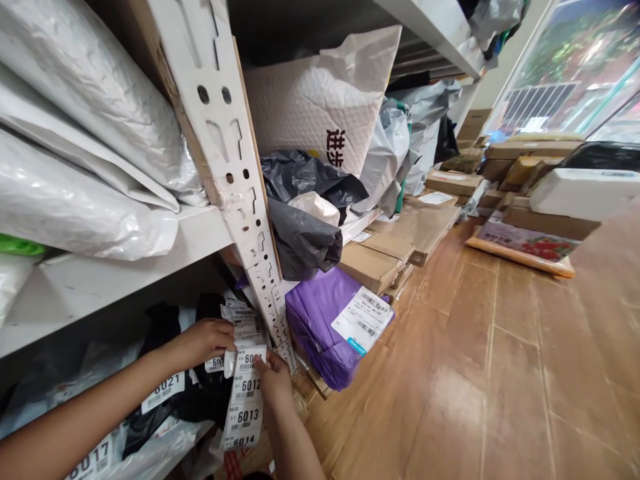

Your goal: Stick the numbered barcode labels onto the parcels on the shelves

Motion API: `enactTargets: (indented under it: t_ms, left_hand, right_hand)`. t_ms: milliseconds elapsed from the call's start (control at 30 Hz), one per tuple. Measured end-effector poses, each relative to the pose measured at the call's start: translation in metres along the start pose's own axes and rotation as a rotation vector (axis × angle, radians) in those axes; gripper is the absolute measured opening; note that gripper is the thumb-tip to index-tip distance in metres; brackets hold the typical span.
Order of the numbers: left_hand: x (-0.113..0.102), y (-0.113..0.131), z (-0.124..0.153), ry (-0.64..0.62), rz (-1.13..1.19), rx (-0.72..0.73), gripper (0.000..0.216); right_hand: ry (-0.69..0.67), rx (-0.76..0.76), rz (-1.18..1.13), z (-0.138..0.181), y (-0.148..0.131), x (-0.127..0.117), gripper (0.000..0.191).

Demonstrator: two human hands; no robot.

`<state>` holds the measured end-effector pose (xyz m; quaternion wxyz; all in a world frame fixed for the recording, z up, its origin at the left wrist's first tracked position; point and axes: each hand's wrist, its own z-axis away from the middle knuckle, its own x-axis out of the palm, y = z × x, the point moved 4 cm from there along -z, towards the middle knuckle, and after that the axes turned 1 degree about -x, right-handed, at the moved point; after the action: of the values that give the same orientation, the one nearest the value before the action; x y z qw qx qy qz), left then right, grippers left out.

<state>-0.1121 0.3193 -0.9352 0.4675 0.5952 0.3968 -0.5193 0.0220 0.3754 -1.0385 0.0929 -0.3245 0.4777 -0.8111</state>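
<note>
A strip of white number labels (243, 417) hangs from my right hand (277, 381). The thumb and fingers pinch its upper end, and 6012, 6013 and 6014 can be read on it. My left hand (215, 339) is closed just left of the strip, against the parcels on the low shelf; whatever is between its fingertips is hidden. Behind both hands stands a parcel with a printed shipping label (241, 321). Below my left forearm lies a black plastic parcel (193, 399) bearing a label marked 6021 (165, 392).
Right of the perforated white post (245, 193), a purple parcel (320, 320) sits low by the wooden floor (450, 393). Dark grey bags (307, 240) and a white padded mailer (310, 100) fill the shelf above. Flat cartons (373, 260) and a white box (590, 193) lie farther back.
</note>
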Motion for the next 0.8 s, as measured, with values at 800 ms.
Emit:
enactTargets:
  t_ms: [800]
  left_hand:
    - [-0.011, 0.004, -0.003, -0.039, 0.171, -0.343, 0.026]
  right_hand:
    - [-0.038, 0.025, -0.042, 0.0, 0.007, 0.006, 0.018]
